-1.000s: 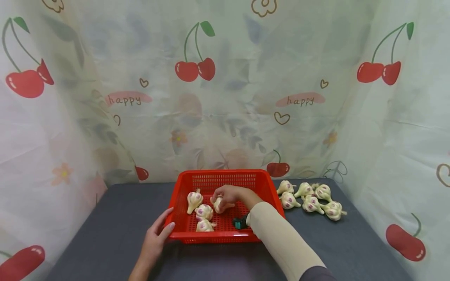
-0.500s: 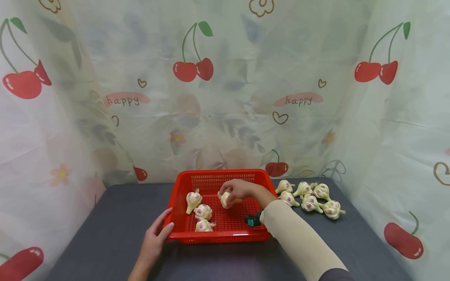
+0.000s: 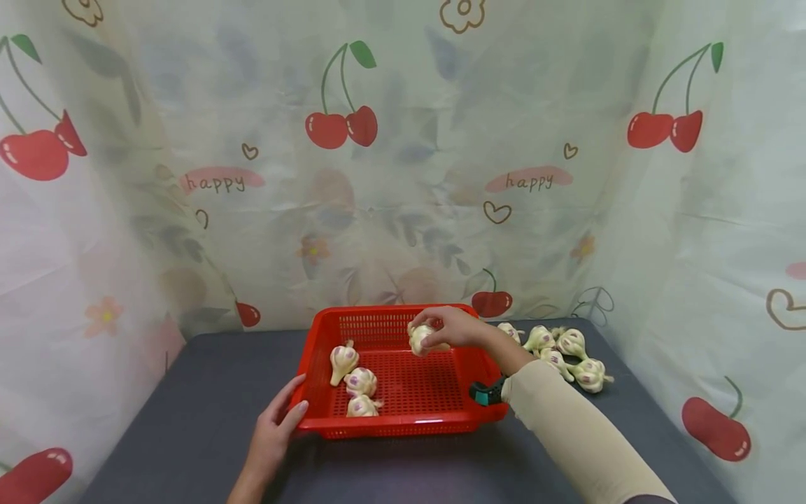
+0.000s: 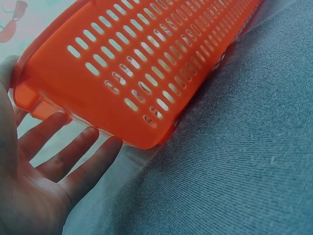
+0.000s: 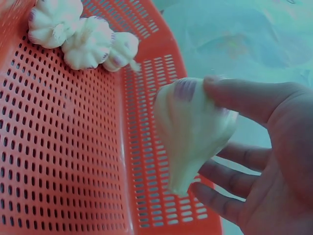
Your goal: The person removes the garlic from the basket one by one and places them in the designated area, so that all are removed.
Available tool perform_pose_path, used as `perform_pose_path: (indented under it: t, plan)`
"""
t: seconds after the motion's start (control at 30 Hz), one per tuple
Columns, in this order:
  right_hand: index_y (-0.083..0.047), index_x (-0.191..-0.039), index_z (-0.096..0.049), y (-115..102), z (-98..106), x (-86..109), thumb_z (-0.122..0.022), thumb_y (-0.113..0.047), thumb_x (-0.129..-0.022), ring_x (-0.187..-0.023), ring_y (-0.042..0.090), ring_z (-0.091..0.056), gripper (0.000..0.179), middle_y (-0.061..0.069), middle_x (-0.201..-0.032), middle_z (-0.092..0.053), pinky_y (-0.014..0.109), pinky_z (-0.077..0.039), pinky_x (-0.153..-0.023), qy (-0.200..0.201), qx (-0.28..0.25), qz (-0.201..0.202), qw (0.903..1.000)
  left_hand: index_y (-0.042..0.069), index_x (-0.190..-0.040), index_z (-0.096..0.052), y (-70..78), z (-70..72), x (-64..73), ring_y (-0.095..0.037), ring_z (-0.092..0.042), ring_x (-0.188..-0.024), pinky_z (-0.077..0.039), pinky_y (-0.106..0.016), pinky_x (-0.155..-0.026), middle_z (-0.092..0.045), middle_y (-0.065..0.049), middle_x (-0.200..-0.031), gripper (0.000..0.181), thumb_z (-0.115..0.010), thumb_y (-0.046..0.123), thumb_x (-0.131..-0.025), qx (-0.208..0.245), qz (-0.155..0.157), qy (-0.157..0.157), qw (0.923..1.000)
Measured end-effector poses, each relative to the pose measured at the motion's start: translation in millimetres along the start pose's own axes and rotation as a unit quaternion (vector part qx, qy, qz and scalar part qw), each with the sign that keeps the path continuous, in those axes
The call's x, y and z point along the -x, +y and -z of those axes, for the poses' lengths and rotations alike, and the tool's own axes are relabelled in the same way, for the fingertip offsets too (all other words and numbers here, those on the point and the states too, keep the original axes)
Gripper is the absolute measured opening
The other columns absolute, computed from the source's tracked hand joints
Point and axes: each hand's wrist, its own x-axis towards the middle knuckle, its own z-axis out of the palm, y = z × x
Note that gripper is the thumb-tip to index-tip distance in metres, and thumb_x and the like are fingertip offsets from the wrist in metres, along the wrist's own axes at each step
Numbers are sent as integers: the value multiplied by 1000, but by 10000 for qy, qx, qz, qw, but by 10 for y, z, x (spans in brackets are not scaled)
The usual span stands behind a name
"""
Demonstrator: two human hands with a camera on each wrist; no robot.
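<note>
A: What does the grip have?

B: The right hand (image 3: 448,327) pinches a garlic bulb (image 3: 419,339) between thumb and fingers, over the red basket (image 3: 403,421) and apart from its floor.

A: How would you handle that well?

B: Keep the pinch on the round body, not the thin neck. I'd lift well above the rim before any sideways move, since the neck might catch. Go gently, too; a hard squeeze could make it slip.

A: And around it?

B: Left of the grip and nearer the person, three bulbs (image 3: 361,381) lie inside the basket. Right of it, outside, loose bulbs (image 3: 571,343) sit on the dark table (image 3: 189,413), some hidden by the arm. Farther left, the left hand (image 3: 269,434) rests on the basket's corner, fingers fairly straight, a useful brace.

A: Any writing?

B: None I can read on bulbs or basket. Beyond the grip, the cherry-patterned cloth (image 3: 403,241) says "happy" twice in handwritten letters over pink smears. No brand that I can make out.
</note>
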Motion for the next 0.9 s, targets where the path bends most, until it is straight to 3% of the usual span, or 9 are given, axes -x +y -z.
perform_pose_path:
  t: [0.27,0.5,0.73,0.9]
  plan:
    - [-16,-122,-66,42,176,231,-72,-25,-89,-92,20,-59,35,5,-108,-63,37,-50,-76,508,-92,358,9980,13,-145,-45,-6,-8,2,-38,-56,-113,-53,-32,-83,-46,-19,-142,50,-59,23,-98,20,-48,-8,10000]
    - [-12,-128,-62,92,276,418,-73,-30,-88,-100,29,-61,46,12,-116,-62,40,-52,-78,974,105,219,9950,13,-145,-44,-4,-5,2,-38,-57,-112,-53,-32,-82,-46,-19,-142,50,-59,24,-99,64,-4,-15,10000]
    - [-13,-131,-60,143,383,591,-74,-31,-87,-102,29,-61,49,13,-119,-62,42,-53,-79,1277,-225,39,9915,13,-146,-44,14,-9,4,-35,-56,-114,-52,-30,-84,-45,-19,-144,51,-59,26,-99,23,-17,-25,10000]
    - [-11,-131,-59,242,418,685,-73,-32,-88,-103,30,-59,50,14,-119,-61,47,-51,-84,1506,-176,-21,9884,12,-147,-43,22,-12,8,-34,-55,-115,-52,-31,-85,-44,-19,-145,51,-58,24,-99,99,12,-55,9999]
